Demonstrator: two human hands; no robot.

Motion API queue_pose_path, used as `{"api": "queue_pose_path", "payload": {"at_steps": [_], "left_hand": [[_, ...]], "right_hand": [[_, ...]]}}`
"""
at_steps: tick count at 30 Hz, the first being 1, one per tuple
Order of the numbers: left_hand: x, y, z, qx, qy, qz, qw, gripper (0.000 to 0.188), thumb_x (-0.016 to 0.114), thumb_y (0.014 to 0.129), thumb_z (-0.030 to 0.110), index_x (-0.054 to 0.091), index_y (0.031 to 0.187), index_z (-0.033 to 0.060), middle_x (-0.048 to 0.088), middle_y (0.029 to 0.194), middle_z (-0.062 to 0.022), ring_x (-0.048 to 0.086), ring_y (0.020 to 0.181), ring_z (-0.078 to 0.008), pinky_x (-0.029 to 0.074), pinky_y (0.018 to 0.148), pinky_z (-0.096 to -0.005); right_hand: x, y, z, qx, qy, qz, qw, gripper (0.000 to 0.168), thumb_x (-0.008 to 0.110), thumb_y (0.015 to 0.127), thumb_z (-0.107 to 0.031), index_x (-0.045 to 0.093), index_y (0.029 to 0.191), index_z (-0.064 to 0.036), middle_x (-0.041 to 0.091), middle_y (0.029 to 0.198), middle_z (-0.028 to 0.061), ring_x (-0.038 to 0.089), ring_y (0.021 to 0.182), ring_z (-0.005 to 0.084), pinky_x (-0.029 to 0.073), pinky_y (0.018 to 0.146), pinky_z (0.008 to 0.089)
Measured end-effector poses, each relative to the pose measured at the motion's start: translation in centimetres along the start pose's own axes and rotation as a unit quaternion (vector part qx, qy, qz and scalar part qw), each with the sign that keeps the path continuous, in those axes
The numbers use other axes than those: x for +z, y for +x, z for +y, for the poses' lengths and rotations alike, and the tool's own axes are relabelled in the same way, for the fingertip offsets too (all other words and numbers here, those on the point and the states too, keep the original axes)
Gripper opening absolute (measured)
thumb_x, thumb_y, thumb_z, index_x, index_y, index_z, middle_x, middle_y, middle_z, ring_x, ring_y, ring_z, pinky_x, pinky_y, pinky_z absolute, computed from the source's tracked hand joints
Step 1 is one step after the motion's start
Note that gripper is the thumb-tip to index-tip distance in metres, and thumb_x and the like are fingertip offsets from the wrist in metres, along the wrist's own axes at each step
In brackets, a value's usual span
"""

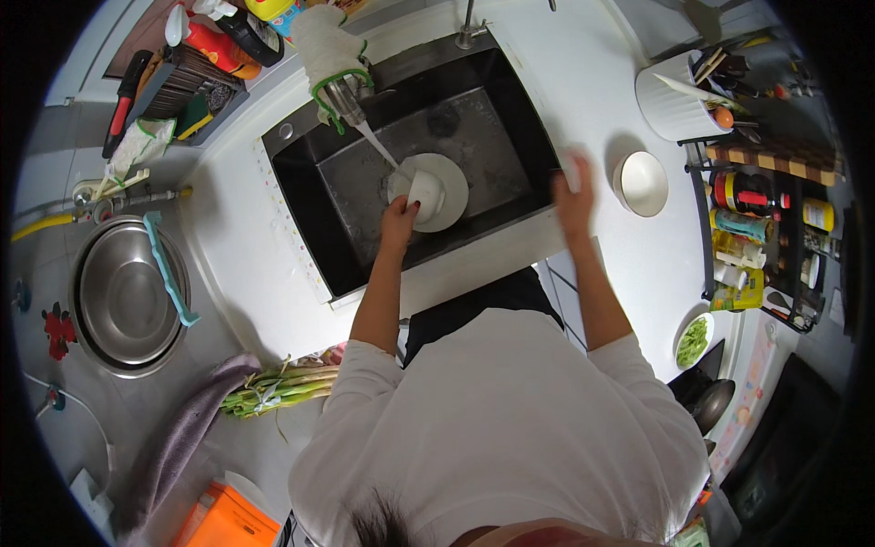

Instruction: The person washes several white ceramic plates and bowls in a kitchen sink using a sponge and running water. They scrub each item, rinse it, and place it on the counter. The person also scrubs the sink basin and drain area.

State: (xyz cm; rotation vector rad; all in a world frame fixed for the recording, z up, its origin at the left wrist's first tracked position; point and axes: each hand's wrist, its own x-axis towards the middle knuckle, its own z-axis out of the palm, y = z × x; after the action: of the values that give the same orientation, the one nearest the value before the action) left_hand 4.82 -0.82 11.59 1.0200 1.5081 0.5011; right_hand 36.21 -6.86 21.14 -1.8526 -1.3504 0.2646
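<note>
Water runs from a faucet (345,102) with a cloth draped on it into a dark kitchen sink (492,130). My left hand (398,222) grips a small white bowl (426,195) by its rim, in the stream. Under the bowl lies a pale plate (456,195) in the sink. My right hand (574,191) is blurred, over the sink's right edge, with something whitish at its fingers that I cannot make out. To its right a white bowl (642,184) stands on the counter.
A white utensil holder (673,102) and a rack of bottles and jars (742,219) stand at right, near a bowl of green vegetables (694,340). Spray bottles (215,44) are at upper left. Steel basins (130,294) and green stalks (280,390) are at left.
</note>
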Motion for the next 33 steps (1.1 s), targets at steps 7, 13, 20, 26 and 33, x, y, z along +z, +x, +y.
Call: {"api": "queue_pose_path", "payload": {"at_steps": [7,13,20,26,33], "left_hand": [[-0.8,-1.7,3.3,0.003,-0.388,-0.009,0.922,0.029,0.046,0.090,0.003,0.051,0.118,-0.0021,0.058,0.111,-0.0081,0.054,0.105,-0.0179,0.041,0.091,-0.0287],[-1.8,-0.8,4.8,0.031,-0.543,-0.053,0.837,0.030,0.037,0.094,0.005,0.045,0.123,-0.0008,0.052,0.121,-0.0131,0.051,0.114,-0.0224,0.040,0.100,-0.0351],[-1.4,1.2,6.3,-0.131,-0.630,0.003,0.765,0.036,0.030,0.098,0.015,0.042,0.127,-0.0032,0.046,0.130,-0.0151,0.048,0.117,-0.0305,0.036,0.102,-0.0484],[0.8,4.9,6.8,-0.185,-0.519,0.070,0.832,0.041,0.036,0.096,0.028,0.040,0.129,0.0035,0.049,0.125,-0.0130,0.050,0.113,-0.0313,0.045,0.089,-0.0491],[2.2,0.1,12.3,-0.027,-0.381,0.096,0.919,0.046,0.060,0.085,0.020,0.041,0.126,0.0084,0.051,0.116,-0.0145,0.054,0.104,-0.0280,0.048,0.083,-0.0395]], "right_hand": [[15.1,-2.4,-11.2,-0.322,0.008,-0.268,0.908,0.035,0.051,0.089,-0.027,0.057,0.120,-0.011,0.052,0.127,0.0135,0.047,0.120,0.0303,0.036,0.100,0.0486],[25.0,3.4,-6.0,-0.215,-0.053,-0.329,0.918,0.033,0.045,0.092,-0.031,0.059,0.115,-0.010,0.059,0.117,0.0111,0.057,0.105,0.0287,0.045,0.088,0.0467],[18.9,4.3,-5.4,0.554,0.509,-0.324,0.574,0.030,0.046,0.096,-0.028,0.056,0.114,-0.006,0.060,0.113,0.0081,0.059,0.102,0.0230,0.051,0.084,0.0398],[16.6,1.4,-7.8,0.478,0.672,-0.233,0.515,0.026,0.052,0.093,-0.014,0.052,0.117,-0.004,0.057,0.118,0.0079,0.056,0.106,0.0227,0.048,0.088,0.0364],[16.5,-0.6,-12.3,-0.007,0.016,-0.336,0.942,0.020,0.059,0.078,-0.016,0.064,0.093,-0.004,0.064,0.082,0.0169,0.063,0.079,0.0310,0.049,0.074,0.0435]]}}
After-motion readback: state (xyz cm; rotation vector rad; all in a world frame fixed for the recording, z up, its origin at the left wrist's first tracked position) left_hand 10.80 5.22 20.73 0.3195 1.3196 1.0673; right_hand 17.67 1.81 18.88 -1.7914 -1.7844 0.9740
